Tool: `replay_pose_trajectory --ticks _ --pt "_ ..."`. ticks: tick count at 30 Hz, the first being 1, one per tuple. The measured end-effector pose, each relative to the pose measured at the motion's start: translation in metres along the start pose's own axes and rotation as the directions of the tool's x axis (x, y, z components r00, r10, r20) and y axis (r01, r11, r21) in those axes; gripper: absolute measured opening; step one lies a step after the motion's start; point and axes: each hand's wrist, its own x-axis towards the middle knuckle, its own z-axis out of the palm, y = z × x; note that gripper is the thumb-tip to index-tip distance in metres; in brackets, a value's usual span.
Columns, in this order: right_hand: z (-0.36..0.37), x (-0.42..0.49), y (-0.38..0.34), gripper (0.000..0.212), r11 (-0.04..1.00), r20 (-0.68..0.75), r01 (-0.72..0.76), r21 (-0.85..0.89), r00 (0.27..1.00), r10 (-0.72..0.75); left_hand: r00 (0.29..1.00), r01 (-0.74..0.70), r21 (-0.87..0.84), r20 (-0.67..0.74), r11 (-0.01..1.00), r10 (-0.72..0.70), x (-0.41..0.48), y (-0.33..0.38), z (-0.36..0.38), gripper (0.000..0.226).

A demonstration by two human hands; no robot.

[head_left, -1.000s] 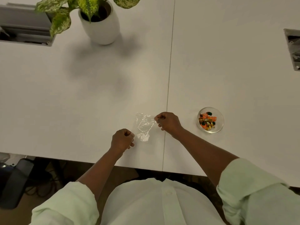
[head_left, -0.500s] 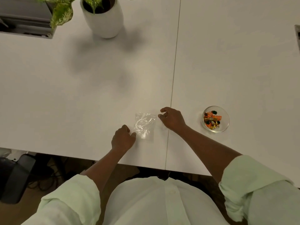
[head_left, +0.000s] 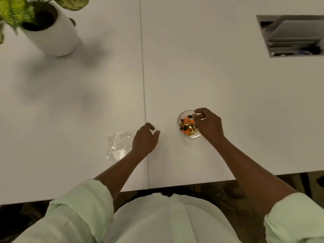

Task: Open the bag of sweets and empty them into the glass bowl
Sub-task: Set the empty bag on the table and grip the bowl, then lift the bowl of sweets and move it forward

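- White tabletop [head_left: 210, 76] fills most of what I see, matt and bare apart from a few things, with soft grey shadows pooled at the upper left.
- A thin dark seam [head_left: 143, 76] runs from the far edge toward me, splitting the surface into two panels.
- At the far left corner stands a white pot [head_left: 54, 37] with a green leafy plant [head_left: 12, 13] spilling over its rim.
- At the far right a rectangular opening [head_left: 291, 35] is cut into the top, with a grey flap tilted inside it and some dark clutter below that I cannot make out.
- Beyond the near edge I see dark flooring and my own pale green shirt, sleeves rolled above the forearms.
- The clear plastic bag [head_left: 117, 146] lies flat and empty on the left panel, just beside my left wrist.
- My left hand [head_left: 144, 139] hovers over the seam with fingers loosely curled and spread, holding nothing.
- The glass bowl [head_left: 182, 118] sits on the right panel, near the seam, with orange, gold and dark wrapped sweets [head_left: 187, 127] heaped in it.
- My right hand [head_left: 208, 125] is over the bowl's right side, thumb and forefinger drawn close above the rim; I cannot tell whether they pinch anything.
- No writing or label is readable on the bag, wrappers or pot.
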Motion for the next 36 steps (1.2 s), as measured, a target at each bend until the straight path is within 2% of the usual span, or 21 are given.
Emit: replay_pose_trajectory --ticks 3,5,7,9,12,17,25,36 --pt "-0.022 0.0 0.034 0.027 0.996 -0.096 -0.063 -0.058 0.994 0.057 0.995 -0.036 -0.035 0.093 0.999 0.039 0.009 0.037 0.029 0.033" --pt "-0.025 0.001 0.051 0.03 0.985 -0.077 -0.146 -0.091 0.987 0.139 0.99 -0.034 -0.034 0.139 0.999 0.038 0.012 0.054 0.043 0.04" --pt "-0.023 0.005 0.066 0.034 0.973 0.004 -0.221 -0.071 0.975 0.222 0.985 -0.006 -0.005 0.174 1.0 0.007 0.017 0.065 0.059 0.048" --pt "-0.015 0.006 0.072 0.041 0.97 0.14 -0.245 -0.007 0.96 0.243 0.977 0.052 0.002 0.207 0.999 -0.052 0.02 0.069 0.068 0.051" --pt "-0.005 0.007 0.072 0.043 0.965 0.28 -0.256 0.059 0.932 0.23 0.952 0.185 -0.1 0.264 0.978 -0.153 0.022 0.075 0.074 0.046" --pt "0.002 0.009 0.068 0.035 0.963 0.334 -0.263 0.056 0.914 0.23 0.93 0.23 -0.142 0.323 0.963 -0.175 0.023 0.084 0.076 0.032" --pt "-0.01 0.036 0.05 0.032 0.975 0.324 -0.217 0.052 0.927 0.189 0.938 0.241 -0.186 0.298 0.953 -0.179 0.039 0.103 0.057 0.033" --pt "-0.032 0.13 -0.043 0.027 0.99 0.228 -0.063 0.127 0.973 0.032 0.984 0.136 -0.249 0.148 0.959 -0.102 0.125 0.165 -0.014 0.032"
